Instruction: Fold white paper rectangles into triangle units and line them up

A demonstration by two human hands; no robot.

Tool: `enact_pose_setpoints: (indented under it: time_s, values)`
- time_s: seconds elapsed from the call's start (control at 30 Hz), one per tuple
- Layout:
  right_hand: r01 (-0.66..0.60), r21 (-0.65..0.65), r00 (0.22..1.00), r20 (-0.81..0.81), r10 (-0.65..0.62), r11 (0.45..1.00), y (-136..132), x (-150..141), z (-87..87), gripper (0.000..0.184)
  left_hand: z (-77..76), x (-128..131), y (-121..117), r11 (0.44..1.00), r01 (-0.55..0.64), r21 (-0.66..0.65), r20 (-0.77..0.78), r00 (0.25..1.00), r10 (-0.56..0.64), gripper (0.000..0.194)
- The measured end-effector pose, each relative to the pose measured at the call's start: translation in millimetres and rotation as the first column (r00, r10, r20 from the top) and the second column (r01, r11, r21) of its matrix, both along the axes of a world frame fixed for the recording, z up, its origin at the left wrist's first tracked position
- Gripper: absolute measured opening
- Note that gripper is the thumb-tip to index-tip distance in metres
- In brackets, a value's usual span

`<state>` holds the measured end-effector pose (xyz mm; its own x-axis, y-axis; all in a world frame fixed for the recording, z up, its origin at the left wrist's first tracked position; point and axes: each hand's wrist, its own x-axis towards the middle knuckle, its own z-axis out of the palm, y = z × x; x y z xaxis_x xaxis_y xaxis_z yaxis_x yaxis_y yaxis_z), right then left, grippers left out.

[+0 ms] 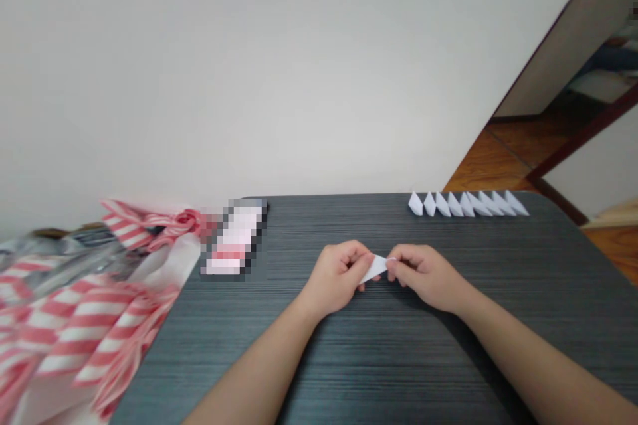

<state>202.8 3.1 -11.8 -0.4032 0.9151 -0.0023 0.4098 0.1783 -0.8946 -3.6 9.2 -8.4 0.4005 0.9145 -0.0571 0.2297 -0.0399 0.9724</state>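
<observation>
A small folded piece of white paper (pixel 375 269) is pinched between my left hand (pixel 337 277) and my right hand (pixel 421 277) above the dark grey wood-grain table (pixel 379 358). Each hand's fingertips press on one end of it, and those fingers hide part of the paper. Both forearms reach in from the bottom of the view. A row of several small folded white paper pieces (pixel 467 204) stands along the table's far edge, apart from my hands.
Pink-and-white striped plastic bags (pixel 84 325) heap over the table's left side. A pixelated flat rectangular object (pixel 233 239) lies at the far left of the table. A white wall rises behind the table, and a wooden floor (pixel 503 159) shows at the right beyond the table.
</observation>
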Motion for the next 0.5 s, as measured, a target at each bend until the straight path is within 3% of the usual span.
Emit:
enact_pose_setpoints:
  time_s: [0.27,0.4,0.5]
  values:
    - [0.014,-0.010,1.000,0.011,-0.014,1.000,0.5,1.2,0.0,0.024,-2.5,-0.1,1.5,0.999,0.019,0.026,-0.004,1.000,-0.019,0.030]
    - [0.078,-0.012,0.997,0.007,-0.078,0.997,1.1,2.1,-3.2,0.027,-8.5,1.5,1.2,1.000,-0.010,-0.026,0.086,0.996,0.012,0.026]
    - [0.103,-0.018,0.995,-0.006,-0.104,0.994,1.1,2.1,-5.2,0.027,-10.7,1.8,1.1,0.999,0.013,-0.048,0.061,0.998,-0.010,0.024]
